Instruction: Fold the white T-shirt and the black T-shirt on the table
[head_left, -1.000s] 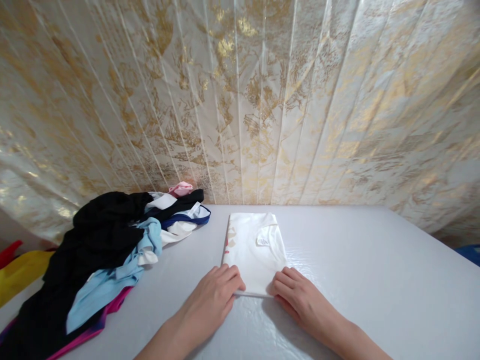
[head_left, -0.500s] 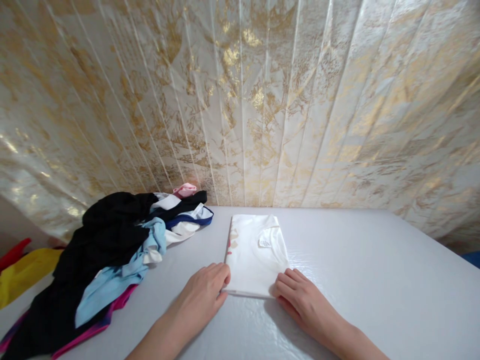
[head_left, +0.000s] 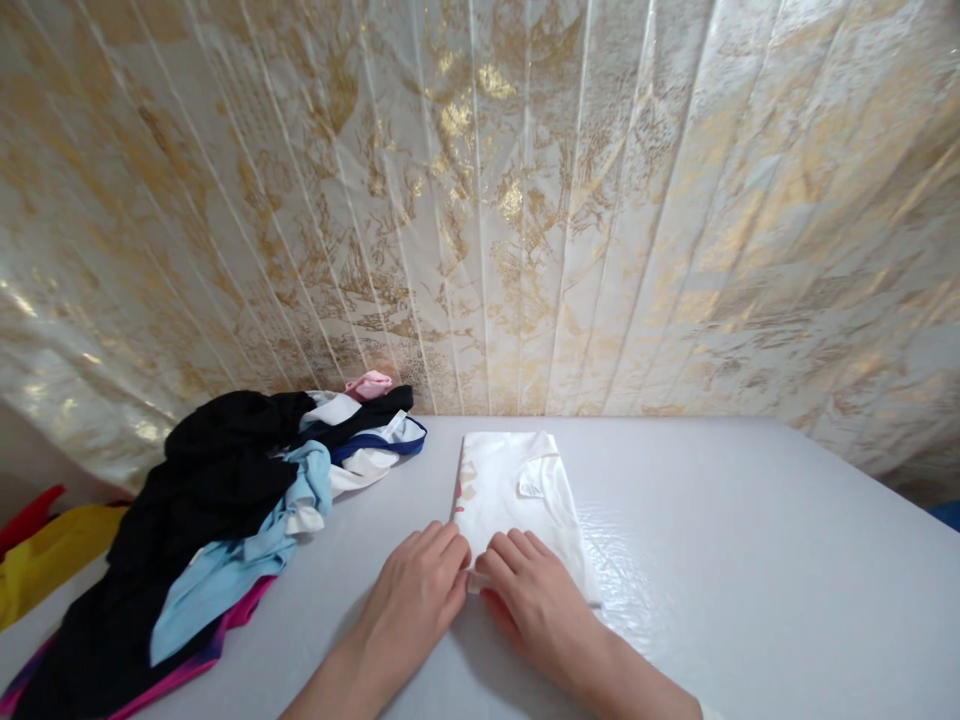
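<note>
A white T-shirt [head_left: 517, 500], folded into a neat rectangle, lies flat with its round neckline and a neck label showing on top. Part of a beige and red print runs along its left edge. My left hand [head_left: 420, 580] pinches the near left corner with curled fingers. Close beside it, my right hand [head_left: 529, 590] grips the near edge of the shirt, fingers bent over the fabric and thumb below. Both hands hide much of the near edge.
A heap of clothes [head_left: 225, 460] in black, light blue, white and magenta covers the table's left side. Yellow fabric [head_left: 60, 545] and red fabric [head_left: 30, 520] lie beyond it. A gold-patterned curtain [head_left: 517, 220] hangs behind the white table [head_left: 735, 560].
My right hand has slid left along the shirt's near edge, from the right corner to beside my left hand. My left hand has shifted slightly right and stays at its corner.
</note>
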